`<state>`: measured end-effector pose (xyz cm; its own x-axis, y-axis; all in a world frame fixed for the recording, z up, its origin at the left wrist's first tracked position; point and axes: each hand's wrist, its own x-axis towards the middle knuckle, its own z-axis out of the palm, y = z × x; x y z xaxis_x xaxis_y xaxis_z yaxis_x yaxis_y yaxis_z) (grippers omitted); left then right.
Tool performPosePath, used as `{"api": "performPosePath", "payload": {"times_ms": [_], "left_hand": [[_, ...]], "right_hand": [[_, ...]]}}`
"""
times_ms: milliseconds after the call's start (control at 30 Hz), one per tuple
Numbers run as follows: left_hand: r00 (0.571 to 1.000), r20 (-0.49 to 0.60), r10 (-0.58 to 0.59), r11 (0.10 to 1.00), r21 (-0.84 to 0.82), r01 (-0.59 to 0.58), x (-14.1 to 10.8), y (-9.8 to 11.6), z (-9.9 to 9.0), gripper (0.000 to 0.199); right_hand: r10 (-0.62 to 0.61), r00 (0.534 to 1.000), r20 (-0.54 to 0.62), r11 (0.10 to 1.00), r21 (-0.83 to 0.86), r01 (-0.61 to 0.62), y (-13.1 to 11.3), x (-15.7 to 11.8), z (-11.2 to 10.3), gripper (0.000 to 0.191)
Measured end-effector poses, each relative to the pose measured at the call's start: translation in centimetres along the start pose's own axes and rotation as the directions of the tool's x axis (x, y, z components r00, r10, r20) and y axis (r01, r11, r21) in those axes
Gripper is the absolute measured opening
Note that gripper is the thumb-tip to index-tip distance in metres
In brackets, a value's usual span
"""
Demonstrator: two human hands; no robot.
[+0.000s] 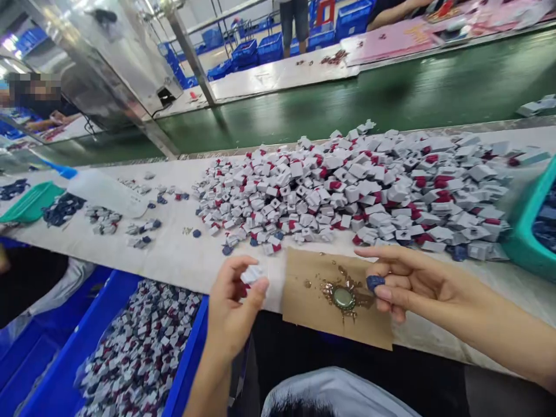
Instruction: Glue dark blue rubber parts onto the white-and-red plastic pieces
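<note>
My left hand grips a small white and dark red piece between thumb and fingers, just left of a brown cardboard sheet. Over the sheet's right side, my right hand pinches a small dark blue piece, with its index finger stretched out above. On the cardboard lies a round greenish disc in a dark, wet-looking patch with small shiny bits around it. A large heap of white and dark red pieces spreads behind both hands.
A blue bin of similar pieces stands at the lower left. On the table are a white squeeze bottle and a green tray; a teal basket is at right. Behind runs a green belt. Other people are across and at left.
</note>
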<state>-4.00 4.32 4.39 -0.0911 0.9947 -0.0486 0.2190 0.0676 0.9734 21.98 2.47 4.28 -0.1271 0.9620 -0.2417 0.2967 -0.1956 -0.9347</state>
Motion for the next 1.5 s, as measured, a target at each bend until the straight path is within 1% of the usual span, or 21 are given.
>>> {"api": "performPosePath", "payload": {"times_ms": [67, 100, 167, 233, 300, 367, 467, 567, 633, 667, 700, 800, 867, 967, 1033, 1100, 1200, 1300, 1367, 1433, 1500], "left_hand": [[0.992, 0.018, -0.127, 0.984, -0.127, 0.129, -1.9, -1.4, 0.8, 0.033], [0.984, 0.044, -0.175, 0.968, -0.176, 0.18, -2.7, -1.9, 1.2, 0.033], [0.962, 0.139, -0.235, 0.933, -0.246, 0.264, -3.7, -2.6, 1.9, 0.035], [0.937, 0.242, -0.251, 0.903, -0.291, 0.317, -4.3, -3.1, 2.3, 0.036], [0.919, 0.313, -0.24, 0.879, -0.331, 0.342, -4.5, -3.5, 2.7, 0.036], [0.916, 0.338, -0.218, 0.863, -0.372, 0.342, -4.5, -3.7, 2.9, 0.035], [0.925, 0.317, -0.21, 0.853, -0.402, 0.332, -4.2, -3.9, 3.1, 0.035], [0.93, 0.303, -0.209, 0.864, -0.388, 0.32, -4.0, -3.9, 3.3, 0.038], [0.929, 0.307, -0.209, 0.876, -0.364, 0.317, -4.1, -3.8, 3.4, 0.04], [0.928, 0.306, -0.214, 0.88, -0.351, 0.319, -4.1, -3.7, 3.4, 0.042], [0.926, 0.306, -0.222, 0.885, -0.336, 0.323, -4.2, -3.5, 3.5, 0.044], [0.931, 0.292, -0.221, 0.906, -0.293, 0.307, -4.5, -3.1, 3.6, 0.049], [0.953, 0.267, -0.145, 0.937, -0.272, 0.219, -4.7, -2.8, 3.8, 0.048], [0.974, 0.227, 0.022, 0.974, -0.223, 0.03, -4.8, -2.5, 4.2, 0.042], [0.972, 0.215, 0.093, 0.983, -0.176, -0.055, -4.8, -2.3, 4.4, 0.038], [0.969, 0.203, 0.139, 0.985, -0.13, -0.115, -4.7, -2.2, 4.6, 0.035], [0.961, 0.17, 0.217, 0.976, -0.059, -0.21, -4.6, -2.1, 4.9, 0.031], [0.934, 0.135, 0.33, 0.942, 0.02, -0.336, -4.6, -2.3, 5.2, 0.027], [0.911, 0.128, 0.392, 0.914, 0.058, -0.401, -4.7, -2.4, 5.4, 0.027], [0.901, 0.124, 0.416, 0.902, 0.071, -0.426, -4.9, -2.4, 5.6, 0.027], [0.905, 0.114, 0.41, 0.906, 0.061, -0.418, -5.0, -2.4, 5.8, 0.028]], "right_hand": [[0.012, 0.991, 0.137, 0.997, -0.079, -0.001, 0.0, 0.2, 0.4, 0.045], [-0.002, 0.987, 0.161, 0.989, -0.147, 0.026, 0.0, 0.3, 0.6, 0.043], [-0.097, 0.984, 0.15, 0.937, -0.319, 0.141, 0.4, 0.6, 1.1, 0.038], [-0.228, 0.959, 0.168, 0.844, -0.458, 0.28, 1.0, 0.9, 1.6, 0.031], [-0.316, 0.921, 0.229, 0.766, -0.511, 0.39, 1.8, 1.0, 2.2, 0.03], [-0.345, 0.897, 0.275, 0.722, -0.533, 0.441, 2.5, 0.8, 2.5, 0.035], [-0.353, 0.896, 0.269, 0.656, -0.611, 0.443, 3.3, 0.3, 2.6, 0.036], [-0.36, 0.892, 0.273, 0.574, -0.689, 0.442, 3.7, 0.0, 2.6, 0.033], [-0.343, 0.892, 0.295, 0.539, -0.716, 0.444, 3.6, 0.0, 2.6, 0.033], [-0.342, 0.891, 0.298, 0.544, -0.71, 0.447, 3.3, 0.0, 2.6, 0.033], [-0.35, 0.891, 0.289, 0.571, -0.688, 0.448, 2.9, 0.0, 2.6, 0.032], [-0.378, 0.907, 0.187, 0.747, -0.517, 0.418, 0.6, -0.4, 2.9, 0.024], [-0.332, 0.934, 0.129, 0.863, -0.358, 0.356, -1.1, -0.8, 3.4, 0.019], [-0.212, 0.963, 0.169, 0.959, -0.154, 0.238, -2.8, -1.3, 4.4, 0.017], [-0.145, 0.968, 0.203, 0.984, -0.071, 0.162, -3.2, -1.6, 5.0, 0.017], [-0.094, 0.971, 0.219, 0.994, -0.034, 0.104, -3.1, -1.7, 5.2, 0.017], [-0.074, 0.97, 0.231, 0.996, -0.028, 0.082, -2.7, -1.9, 5.2, 0.016], [-0.076, 0.96, 0.27, 0.997, 0.014, 0.075, -2.3, -2.1, 5.1, 0.016], [-0.05, 0.948, 0.316, 0.998, 0.057, 0.034, -2.1, -2.3, 5.2, 0.016], [-0.034, 0.949, 0.312, 0.995, 0.103, 0.001, -1.7, -2.5, 5.3, 0.018], [-0.04, 0.959, 0.281, 0.991, 0.136, 0.001, -1.4, -2.6, 5.5, 0.02]]}}
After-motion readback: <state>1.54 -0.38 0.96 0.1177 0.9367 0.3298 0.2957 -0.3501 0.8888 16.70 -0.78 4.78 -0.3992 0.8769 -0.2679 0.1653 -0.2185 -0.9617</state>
